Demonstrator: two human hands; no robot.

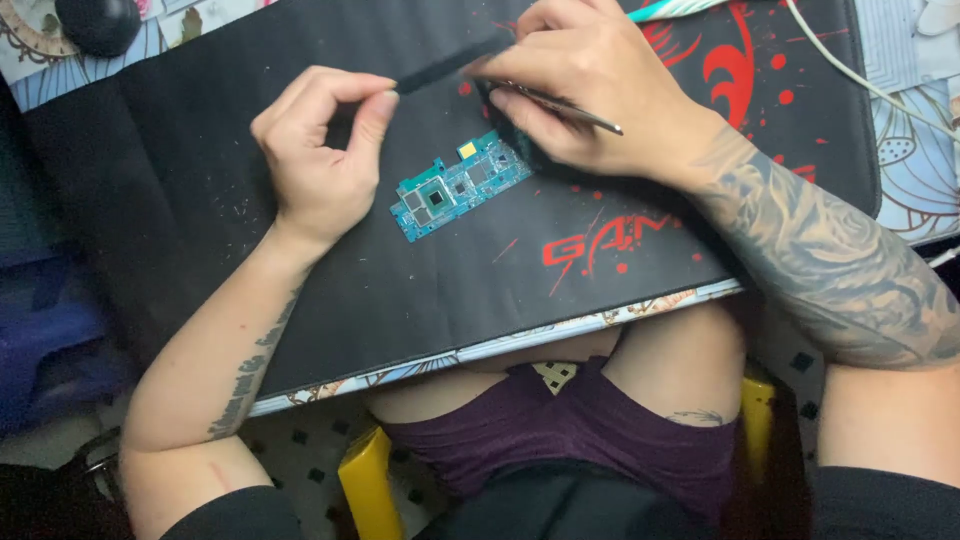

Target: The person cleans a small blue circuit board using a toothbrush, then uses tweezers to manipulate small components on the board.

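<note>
Left hand: the left hand (pixel 318 150) rested on the mat with thumb and forefinger pinched shut on one end of a narrow flat black strip (pixel 440 68).
Right hand: the right hand (pixel 590 85) was curled over the other end of that strip and gripped slim metal tweezers (pixel 570 108), whose shaft stuck out toward the wrist (the tips were hidden under the fingers).
Black strip: it ran slanting between the two hands, held at both ends, above the board.
Circuit board: a small teal-blue printed circuit board (pixel 458 187) with dark chips and a gold square lay flat on the mat, between the hands and just below the right one, touched by neither as far as could be told.
Mat: a large black desk mat with red markings (pixel 200 250) covered the desk.
Mouse: a black computer mouse (pixel 98 22) sat at the far left edge.
Cable: a white cable (pixel 850 70) crossed the far right corner.
Seat: a yellow chair edge (pixel 368 480) showed beneath the lap.
</note>
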